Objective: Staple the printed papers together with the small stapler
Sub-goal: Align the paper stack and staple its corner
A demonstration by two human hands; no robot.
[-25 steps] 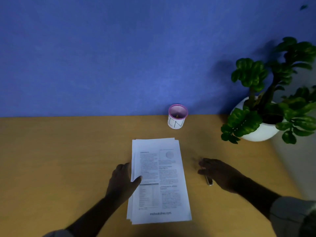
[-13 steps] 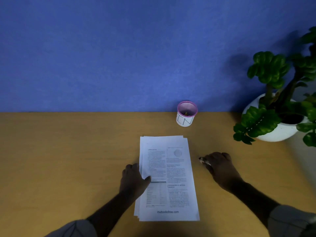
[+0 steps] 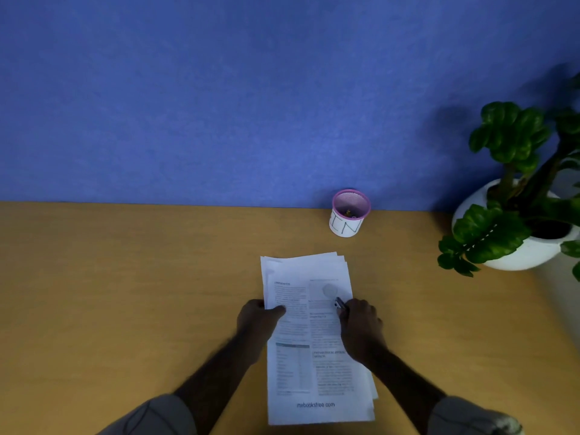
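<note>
Desk (image 3: 125,277), stapler (image 3: 340,304) seemingly half-hidden in right grip (image 3: 361,324)

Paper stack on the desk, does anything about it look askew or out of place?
Yes. The printed papers are not squared: sheets fan out at the top right corner and lower right edge. Nothing else looks odd.

stapler (image 3: 339,304) mostly hidden in right hand (image 3: 361,324), plant (image 3: 508,133) cut off at edge

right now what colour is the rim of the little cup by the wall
Pink, above a white body on the cup. The head view, the only one, shows it well.
</note>
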